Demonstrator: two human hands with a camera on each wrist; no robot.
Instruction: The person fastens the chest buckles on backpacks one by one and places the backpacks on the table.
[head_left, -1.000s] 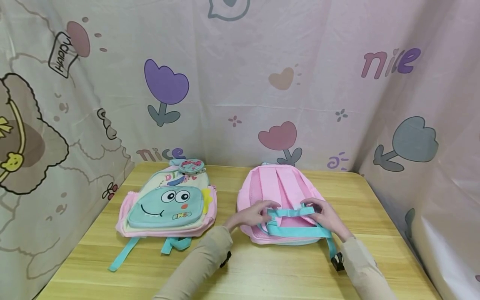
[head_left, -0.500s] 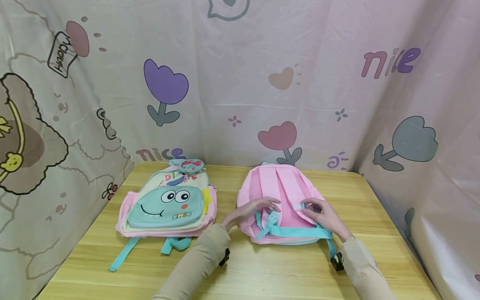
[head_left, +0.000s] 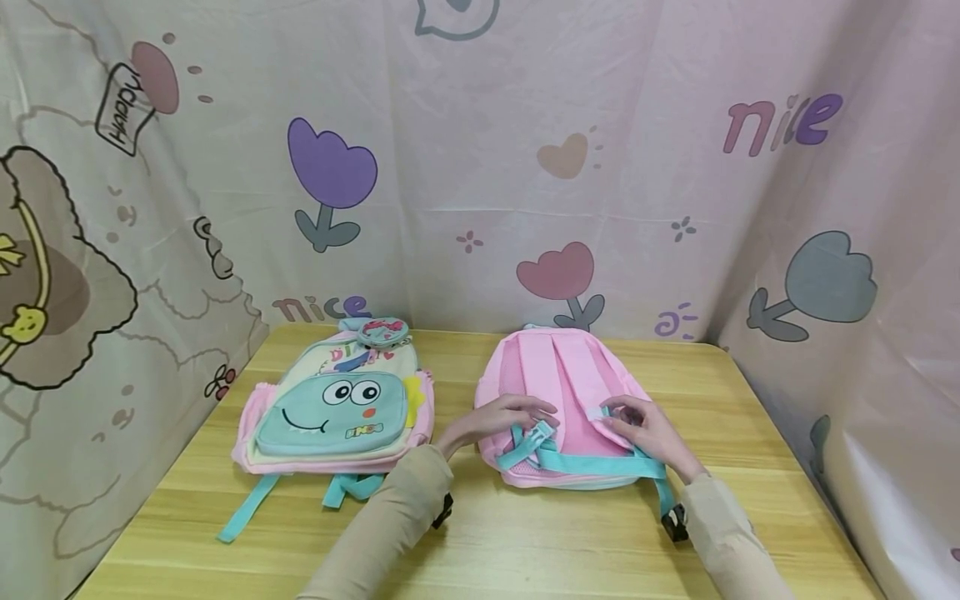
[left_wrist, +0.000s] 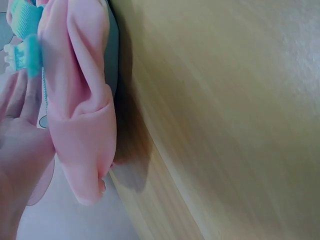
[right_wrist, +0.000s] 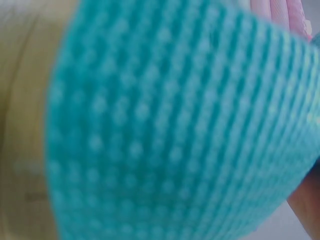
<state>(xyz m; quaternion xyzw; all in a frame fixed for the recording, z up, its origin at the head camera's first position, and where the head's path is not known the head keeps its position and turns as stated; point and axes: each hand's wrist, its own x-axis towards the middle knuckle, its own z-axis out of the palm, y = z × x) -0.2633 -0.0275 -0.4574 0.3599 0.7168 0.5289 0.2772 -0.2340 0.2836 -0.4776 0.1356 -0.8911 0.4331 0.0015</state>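
A pink backpack [head_left: 540, 367] lies on the table with its straps facing up. My left hand [head_left: 498, 418] hovers over the end of its left shoulder strap, fingers extended beside a turquoise buckle [head_left: 538, 433]. In the left wrist view, the same fingers [left_wrist: 17, 97] reach out by the pink side of the bag. My right hand [head_left: 645, 429] pinches the lower end of the right shoulder strap [head_left: 592, 387]. Turquoise webbing [head_left: 592, 462] crosses the bag's bottom. A close turquoise band [right_wrist: 175, 120] fills most of the right wrist view and hides that hand's fingertips.
To the left lies a second backpack [head_left: 330, 417], showing its cartoon face, with turquoise strap ends [head_left: 247, 508] trailing forward. Both bags rest on a wooden table [head_left: 540, 550]. A printed curtain [head_left: 465, 167] stands behind and at both sides. A black buckle [head_left: 675, 523] hangs beside my right wrist.
The turquoise strap end that stretched between both hands has dropped and now lies to the left, below the left buckle. My left hand has shifted slightly left, its fingers straighter. My right hand stays in place.
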